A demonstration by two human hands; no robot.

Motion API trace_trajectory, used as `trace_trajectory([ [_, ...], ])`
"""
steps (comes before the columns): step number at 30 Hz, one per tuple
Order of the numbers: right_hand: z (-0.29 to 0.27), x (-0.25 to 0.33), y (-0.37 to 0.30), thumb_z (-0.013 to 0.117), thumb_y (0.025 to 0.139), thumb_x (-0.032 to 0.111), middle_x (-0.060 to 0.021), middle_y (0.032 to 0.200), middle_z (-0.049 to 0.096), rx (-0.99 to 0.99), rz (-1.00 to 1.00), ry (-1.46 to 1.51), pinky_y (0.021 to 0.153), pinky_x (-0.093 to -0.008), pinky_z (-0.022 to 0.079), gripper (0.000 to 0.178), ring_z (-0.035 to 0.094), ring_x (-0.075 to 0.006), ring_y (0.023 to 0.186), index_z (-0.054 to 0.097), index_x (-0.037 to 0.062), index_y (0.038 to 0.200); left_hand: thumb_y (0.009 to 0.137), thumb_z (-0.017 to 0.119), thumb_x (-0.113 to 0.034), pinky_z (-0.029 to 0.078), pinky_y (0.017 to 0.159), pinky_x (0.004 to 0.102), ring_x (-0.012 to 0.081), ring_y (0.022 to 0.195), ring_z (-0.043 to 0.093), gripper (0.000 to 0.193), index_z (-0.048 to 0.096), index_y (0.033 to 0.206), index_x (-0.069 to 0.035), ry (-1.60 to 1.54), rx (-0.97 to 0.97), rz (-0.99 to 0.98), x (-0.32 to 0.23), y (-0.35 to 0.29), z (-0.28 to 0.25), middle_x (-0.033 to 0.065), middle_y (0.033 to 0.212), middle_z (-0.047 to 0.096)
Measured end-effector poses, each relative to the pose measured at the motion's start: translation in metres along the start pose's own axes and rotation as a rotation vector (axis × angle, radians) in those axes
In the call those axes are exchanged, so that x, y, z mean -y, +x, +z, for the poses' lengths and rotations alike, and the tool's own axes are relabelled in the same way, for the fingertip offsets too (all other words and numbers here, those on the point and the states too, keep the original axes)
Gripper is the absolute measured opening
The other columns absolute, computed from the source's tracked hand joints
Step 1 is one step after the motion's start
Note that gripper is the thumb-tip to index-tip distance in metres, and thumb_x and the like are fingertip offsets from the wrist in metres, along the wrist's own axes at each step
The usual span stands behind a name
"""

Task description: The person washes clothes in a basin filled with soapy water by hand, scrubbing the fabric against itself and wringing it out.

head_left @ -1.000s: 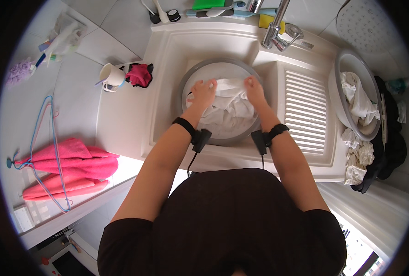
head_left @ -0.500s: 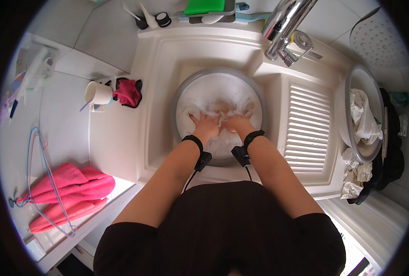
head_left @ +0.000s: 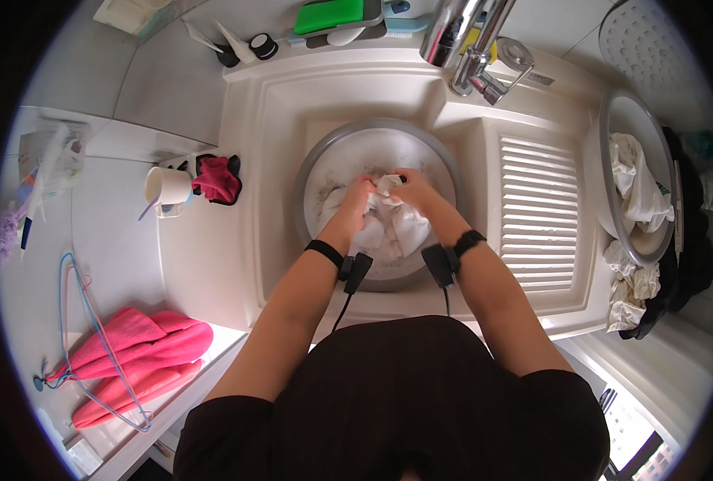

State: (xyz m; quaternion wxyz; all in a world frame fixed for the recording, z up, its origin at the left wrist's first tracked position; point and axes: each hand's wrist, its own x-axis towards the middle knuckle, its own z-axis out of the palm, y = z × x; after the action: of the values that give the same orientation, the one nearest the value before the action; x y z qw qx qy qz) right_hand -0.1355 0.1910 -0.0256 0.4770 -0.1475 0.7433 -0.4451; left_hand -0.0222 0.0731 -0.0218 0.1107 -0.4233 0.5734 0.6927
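A round basin [head_left: 302, 216] with a grey rim stands in the cream sink, holding sudsy water. In it lies a wet white cloth [head_left: 390, 228], bunched up and partly lifted out of the water. On the cloth's left side, my left hand [head_left: 359, 196] is closed around a fold. My right hand [head_left: 415, 191] grips the cloth at its upper right, fingers curled over it. Both hands are close together near the middle of the basin. Each wrist wears a black strap with a small black box and a cable.
A ribbed washboard [head_left: 539, 212] is moulded into the sink's right side. Above it rises a chrome faucet [head_left: 472, 68]. Another basin [head_left: 609, 192] with white cloth stands at right. A cup [head_left: 168, 186], a dark red cloth [head_left: 216, 179] and pink gloves [head_left: 144, 341] are at left.
My hands have come up from the suds and now grip the white cloth, which has risen into sight. Less foam covers the water. The view has shifted slightly.
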Motion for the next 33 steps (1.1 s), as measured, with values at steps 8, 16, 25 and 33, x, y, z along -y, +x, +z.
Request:
trace_trajectory([
  [8, 0.026, 0.047, -0.080, 0.055, 0.069, -0.002, -0.0087, 0.101, 0.057, 0.155, -0.334, 0.644, 0.079, -0.0315, 0.045, 0.035, 0.055, -0.0202, 0.093, 0.058, 0.0066, 0.102, 0.090, 0.042, -0.035, 0.049, 0.086, 0.0405, 0.0264, 0.096, 0.060, 0.037, 0.053, 0.111, -0.006, -0.975, 0.236, -0.111, 0.001, -0.033, -0.009, 0.0105, 0.105, 0.060],
  [16, 0.070, 0.040, -0.114, 0.057, 0.081, 0.034, -0.0178, 0.123, 0.046, -0.519, -0.767, -0.485, 0.091, -0.0494, 0.034, 0.031, 0.041, -0.0401, 0.112, 0.058, 0.0145, 0.106, 0.093, 0.034, -0.031, 0.049, 0.084, 0.0391, 0.0256, 0.097, 0.059, 0.037, 0.055, 0.108, -0.005, -0.895, 0.391, 0.169, -0.018, -0.076, 0.006, 0.0110, 0.108, 0.060],
  [25, 0.051, 0.054, -0.109, 0.048, 0.087, 0.033, -0.0181, 0.095, 0.057, -0.375, -0.586, -0.635, 0.065, -0.0443, 0.047, 0.028, 0.059, -0.0356, 0.079, 0.057, 0.0060, 0.088, 0.093, 0.036, -0.031, 0.049, 0.083, 0.0395, 0.0246, 0.098, 0.058, 0.036, 0.057, 0.108, -0.006, -0.981, 0.262, 0.011, 0.004, -0.070, 0.022, 0.0107, 0.108, 0.060],
  [33, 0.012, 0.000, -0.026, 0.048, 0.088, 0.029, -0.0190, 0.098, 0.060, -0.275, -0.330, -0.181, 0.079, -0.0404, 0.046, 0.030, 0.058, -0.0324, 0.091, 0.056, 0.0022, 0.099, 0.090, 0.046, -0.041, 0.049, 0.081, 0.0370, 0.0220, 0.100, 0.058, 0.043, 0.054, 0.112, -0.004, -0.419, 0.049, -0.037, -0.006, -0.042, 0.010, 0.0113, 0.110, 0.058],
])
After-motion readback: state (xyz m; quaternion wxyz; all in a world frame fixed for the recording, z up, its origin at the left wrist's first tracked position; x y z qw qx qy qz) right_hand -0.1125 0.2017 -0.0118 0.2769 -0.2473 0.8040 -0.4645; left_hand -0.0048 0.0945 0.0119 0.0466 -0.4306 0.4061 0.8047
